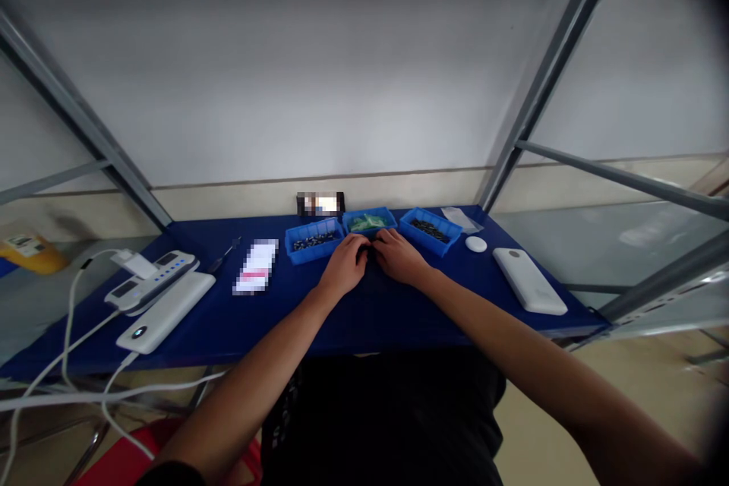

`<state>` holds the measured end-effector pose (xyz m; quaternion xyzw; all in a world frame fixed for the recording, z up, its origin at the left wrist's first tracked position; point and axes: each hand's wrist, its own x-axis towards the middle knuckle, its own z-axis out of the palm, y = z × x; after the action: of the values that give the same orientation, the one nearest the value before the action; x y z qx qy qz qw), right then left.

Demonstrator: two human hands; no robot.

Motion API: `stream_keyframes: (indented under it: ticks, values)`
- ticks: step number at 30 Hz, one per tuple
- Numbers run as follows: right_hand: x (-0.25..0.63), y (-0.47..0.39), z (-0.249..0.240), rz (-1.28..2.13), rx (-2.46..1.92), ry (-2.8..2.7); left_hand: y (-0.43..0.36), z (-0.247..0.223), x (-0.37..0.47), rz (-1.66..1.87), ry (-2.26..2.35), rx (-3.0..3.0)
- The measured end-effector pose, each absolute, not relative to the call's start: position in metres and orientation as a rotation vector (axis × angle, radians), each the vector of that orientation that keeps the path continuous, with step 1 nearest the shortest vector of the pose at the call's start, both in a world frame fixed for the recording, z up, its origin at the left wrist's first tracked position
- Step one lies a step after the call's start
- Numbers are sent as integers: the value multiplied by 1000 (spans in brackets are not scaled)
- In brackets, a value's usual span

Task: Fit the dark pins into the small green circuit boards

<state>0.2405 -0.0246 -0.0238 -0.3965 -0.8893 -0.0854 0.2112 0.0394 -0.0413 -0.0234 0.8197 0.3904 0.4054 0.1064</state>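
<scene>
My left hand (345, 264) and my right hand (399, 255) meet over the blue tabletop, fingers curled and pinched together. Between the fingertips there seems to be something small and dark, too tiny to make out. Just beyond the hands stands a blue bin (369, 213) holding green pieces (367, 222). To its left, a second blue bin (291, 249) contains many small dark and silvery parts (314, 241). A third blue bin (454, 234), at the right, has dark slender parts (430, 229) in it.
Left lie a phone (256, 267), a thin tool (226, 254), a white power bank (166, 313) and a power strip (153, 282) with trailing cables. Another phone (320, 203) leans at the back. Right are a plastic bag (461, 219), a white disc (476, 244) and another power bank (529, 281).
</scene>
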Motion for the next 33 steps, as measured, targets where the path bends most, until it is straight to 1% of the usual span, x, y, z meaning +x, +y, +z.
stream_keyframes:
  ticks: [6,12,15,21,24,30,33]
  values:
    - [242,-24,-20,-243,-1095,-2480,-41,-24,39,1189,1162,2403]
    - [247,-27,-12,-373,-985,-2621,-42,-22,40,1210,1174,2381]
    - [247,-33,-8,-339,-980,-2573,-44,-18,41,1231,1171,2370]
    - [246,-33,-6,-79,-892,-2293,-49,-10,41,1341,1163,2307]
    - [249,-28,-7,73,-924,-2092,-49,-10,40,1391,1154,2263]
    - [253,-21,-9,474,-1049,-1730,-49,-12,41,1339,1173,2197]
    - [253,-22,-8,551,-1004,-1692,-50,-11,41,1306,1175,2144]
